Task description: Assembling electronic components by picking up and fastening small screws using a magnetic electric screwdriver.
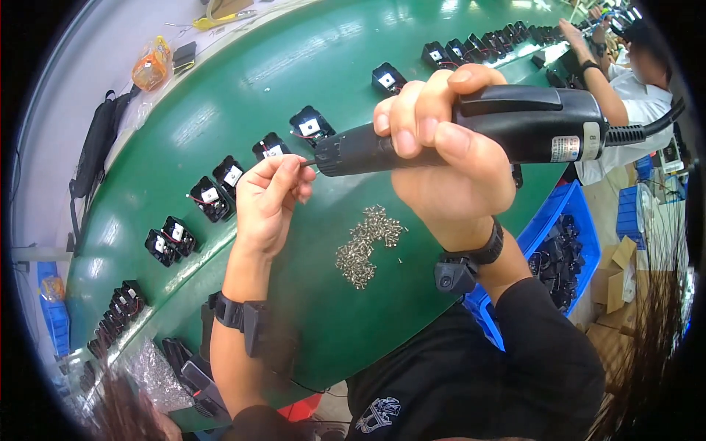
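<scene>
My right hand [456, 158] is wrapped round a black corded electric screwdriver [537, 121], held level above the table with its nose to the left. At that nose, my left hand [266, 198] pinches the thin screwdriver bit [309, 162] between thumb and fingers. The fingers cover the bit's tip, so I cannot see whether a screw is there. Below the tool, a pile of small silver screws [358, 253] lies on the green table [323, 316]. Just beyond my left hand stand open black housings [310, 125] with white parts and red wires inside.
More black housings [209, 198] run in a line along the table. At the right, a blue bin [581, 242] holds black parts. A co-worker [632, 95] in white is at the far right. Clear plastic bags [151, 375] lie at the lower left.
</scene>
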A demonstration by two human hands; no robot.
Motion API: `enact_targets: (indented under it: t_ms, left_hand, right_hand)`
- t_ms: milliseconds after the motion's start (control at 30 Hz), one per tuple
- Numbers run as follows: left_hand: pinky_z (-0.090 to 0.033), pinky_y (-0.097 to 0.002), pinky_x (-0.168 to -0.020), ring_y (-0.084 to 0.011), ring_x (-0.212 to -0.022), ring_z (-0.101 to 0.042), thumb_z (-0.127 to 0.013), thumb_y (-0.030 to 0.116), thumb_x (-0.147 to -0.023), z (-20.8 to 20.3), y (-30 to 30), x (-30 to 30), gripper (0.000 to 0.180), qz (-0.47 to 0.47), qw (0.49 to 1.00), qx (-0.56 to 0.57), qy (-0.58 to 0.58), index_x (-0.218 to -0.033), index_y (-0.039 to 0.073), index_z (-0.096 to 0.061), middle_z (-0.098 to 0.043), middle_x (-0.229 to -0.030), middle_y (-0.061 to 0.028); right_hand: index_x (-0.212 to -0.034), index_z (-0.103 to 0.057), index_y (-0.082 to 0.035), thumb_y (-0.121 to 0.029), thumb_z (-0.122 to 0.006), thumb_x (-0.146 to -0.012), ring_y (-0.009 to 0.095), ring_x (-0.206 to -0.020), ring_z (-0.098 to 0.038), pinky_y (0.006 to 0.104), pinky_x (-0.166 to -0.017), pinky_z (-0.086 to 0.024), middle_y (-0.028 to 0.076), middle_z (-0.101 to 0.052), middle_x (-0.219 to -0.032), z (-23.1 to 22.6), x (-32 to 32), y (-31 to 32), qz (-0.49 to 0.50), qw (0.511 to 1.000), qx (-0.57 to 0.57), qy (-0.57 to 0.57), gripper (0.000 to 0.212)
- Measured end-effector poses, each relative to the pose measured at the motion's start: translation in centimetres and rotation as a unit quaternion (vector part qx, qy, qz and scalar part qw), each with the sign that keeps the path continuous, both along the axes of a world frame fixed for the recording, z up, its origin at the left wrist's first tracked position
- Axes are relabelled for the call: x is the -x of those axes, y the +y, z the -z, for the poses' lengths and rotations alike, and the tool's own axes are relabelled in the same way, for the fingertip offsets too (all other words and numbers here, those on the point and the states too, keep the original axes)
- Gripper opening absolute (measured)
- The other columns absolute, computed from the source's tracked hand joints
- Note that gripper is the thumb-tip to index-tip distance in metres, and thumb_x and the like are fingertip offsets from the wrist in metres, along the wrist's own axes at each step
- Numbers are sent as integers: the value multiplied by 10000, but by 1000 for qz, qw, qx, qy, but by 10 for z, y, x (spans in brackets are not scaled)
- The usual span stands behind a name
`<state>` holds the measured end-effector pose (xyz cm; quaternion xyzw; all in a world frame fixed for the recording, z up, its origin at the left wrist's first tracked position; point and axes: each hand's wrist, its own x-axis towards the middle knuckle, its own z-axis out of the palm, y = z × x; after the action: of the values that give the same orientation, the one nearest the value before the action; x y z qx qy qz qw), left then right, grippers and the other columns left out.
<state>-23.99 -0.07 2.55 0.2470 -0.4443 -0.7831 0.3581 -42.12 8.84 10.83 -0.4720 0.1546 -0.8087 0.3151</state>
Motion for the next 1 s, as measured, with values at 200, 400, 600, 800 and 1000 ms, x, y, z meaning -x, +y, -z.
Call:
enact_targets:
  t_ms: [200, 400, 600, 800, 1000]
  left_hand:
    - [-412, -225, -537, -104, -610, -567, -601, 223, -975, -2, -5, -5, 200, 20, 999, -1, 29, -958, 39, -679, -681, -808, -76]
    - [-424, -203, -654, -74, -758, -540, -835, 351, -712, -21, -7, 2, 747, -47, 972, 180, -143, -1279, -39, -543, -642, -1007, -68]
    - [-392, -448, -973, -301, -1168, -529, -857, 354, -581, -22, -30, 24, 845, -106, 609, 622, -481, -1293, 23, -546, -605, -1226, -127]
    - [-353, -479, -995, -272, -1202, -523, -834, 378, -631, -1, -44, 26, 783, -55, 607, 597, -521, -1277, 31, -561, -612, -1213, -129]
    - [-362, -458, -960, -246, -1117, -586, -834, 362, -634, 3, -49, 26, 728, -50, 618, 605, -499, -1232, 21, -597, -662, -1125, -119]
  right_hand:
    - [-1166, -546, -110, -90, -534, -783, 175, -692, -538, 402, -778, -442, 28, -527, -776, -7, -3, -6, -19, 999, 11, -23, 384]
    - [-1152, -538, -83, -67, -517, -778, 193, -672, -538, 415, -769, -448, 59, -528, -717, -8, -5, -27, -4, 999, -3, -32, 375]
    - [-1081, -510, 16, 57, -592, -770, 177, -635, -569, 357, -687, -512, 81, -564, -704, 29, 9, -67, 115, 985, -32, 122, 324]
    - [-1061, -531, 17, 52, -612, -779, 168, -632, -590, 341, -677, -532, 78, -587, -710, 44, 5, -81, 113, 983, -50, 136, 295]
    - [-1053, -545, 20, 51, -613, -773, 172, -629, -590, 349, -673, -530, 82, -590, -714, 45, 2, -86, 119, 982, -84, 117, 290]
